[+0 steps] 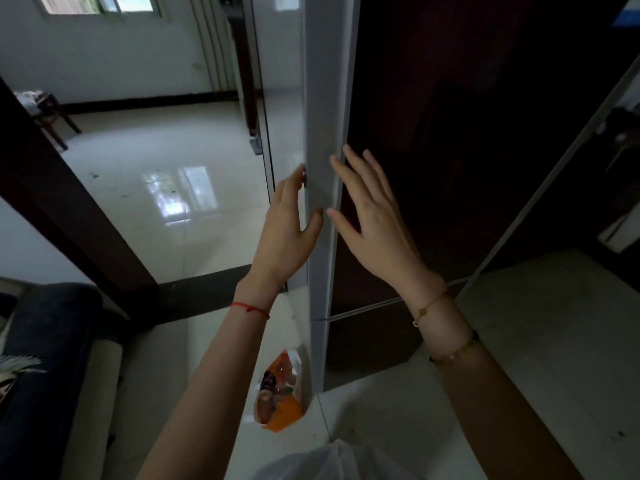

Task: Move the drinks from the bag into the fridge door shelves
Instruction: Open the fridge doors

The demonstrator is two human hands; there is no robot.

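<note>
Tiled floor (173, 188) held the bag (280, 393); left hand (287, 220) and right hand (370, 220), fingers spread, flanked the fridge door (450, 133), which seemingly needed pulling open first.

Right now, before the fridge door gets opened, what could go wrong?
The bag sits on the floor at the corner of the fridge, so a step could tip it. The left hand and right hand lie open at the edge of the door with no firm grip; they might slip or get pinched.
</note>
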